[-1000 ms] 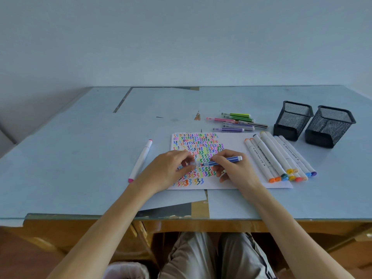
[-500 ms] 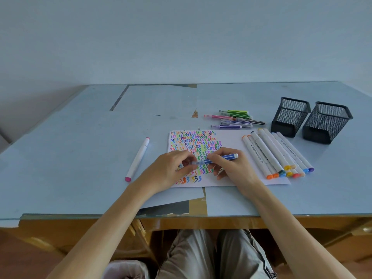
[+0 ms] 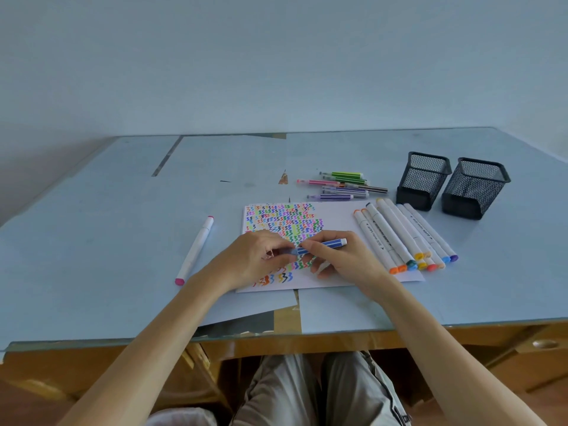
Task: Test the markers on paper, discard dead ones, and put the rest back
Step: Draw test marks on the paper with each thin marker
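Two hands meet over the paper (image 3: 335,216) at the near middle of the table (image 3: 92,241). The right hand (image 3: 347,259) holds the blue marker (image 3: 322,245) in a pinching grip; the left hand (image 3: 255,259) pinches its left end, whether cap or tip cannot be told. White markers (image 3: 399,235) lie right on the paper, thin markers (image 3: 341,186) beyond it, a pink-tipped marker (image 3: 195,250) left, two mesh cups (image 3: 451,182) far right.

Bare forearms (sleeveless), grey trousers (image 3: 307,392)
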